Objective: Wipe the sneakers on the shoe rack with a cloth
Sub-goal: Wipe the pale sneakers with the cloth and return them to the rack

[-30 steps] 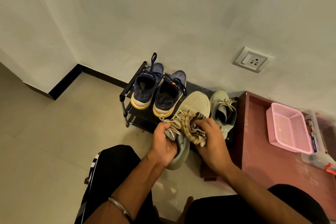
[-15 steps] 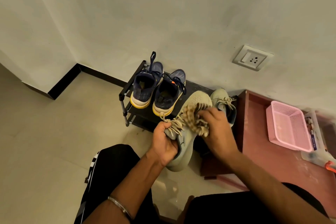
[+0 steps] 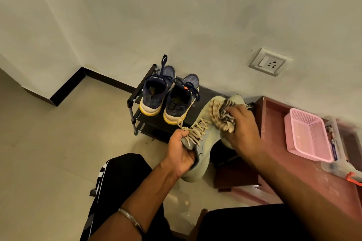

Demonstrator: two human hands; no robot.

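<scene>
A home, likely an entry corner: a small black shoe rack (image 3: pixel 137 96) with navy sneakers (image 3: pixel 168 98) stands against a plain painted wall (image 3: pixel 176 15) carrying a switch-and-socket plate (image 3: pixel 270 64). Pale floor tiles (image 3: pixel 49 152) meet a black skirting (image 3: pixel 66 86). To the right, a reddish-brown table (image 3: pixel 274 143) holds a pink plastic basket (image 3: pixel 307 135).

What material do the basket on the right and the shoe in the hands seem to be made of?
The pink basket looks like moulded plastic: even colour and fine lattice walls. The pale shoe, gripped by the left hand, seems to have a soft knit or mesh fabric upper with a matte finish and flat woven laces; its sole material is unclear.
</scene>
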